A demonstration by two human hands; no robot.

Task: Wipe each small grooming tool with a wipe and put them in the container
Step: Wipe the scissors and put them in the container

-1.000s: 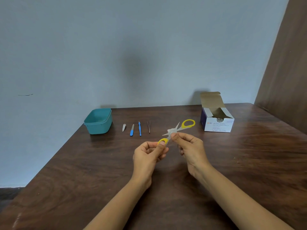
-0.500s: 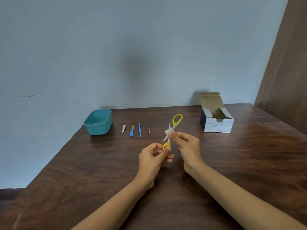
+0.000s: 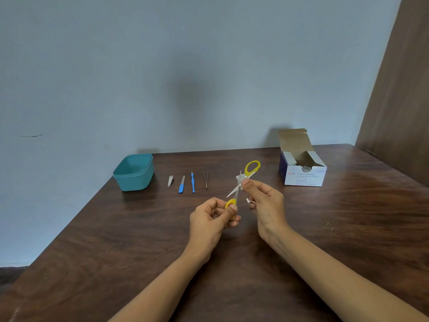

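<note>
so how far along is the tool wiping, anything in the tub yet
Nothing visibly done: the teal plastic container looks empty. In hand: the left hand holds the yellow-handled scissors open while the right hand pinches a white wipe on a blade. Left: metal nail clipper, blue-handled file, blue cuticle tool, thin tweezers.

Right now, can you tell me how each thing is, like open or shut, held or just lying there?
scissors: open, held in the air
wipe: pinched on a blade
left hand: shut on one yellow handle
right hand: shut on the wipe
teal container: open, looks empty
swab box: lid flipped up
nail clipper, file, blue tool, tweezers: lying on the table
</note>
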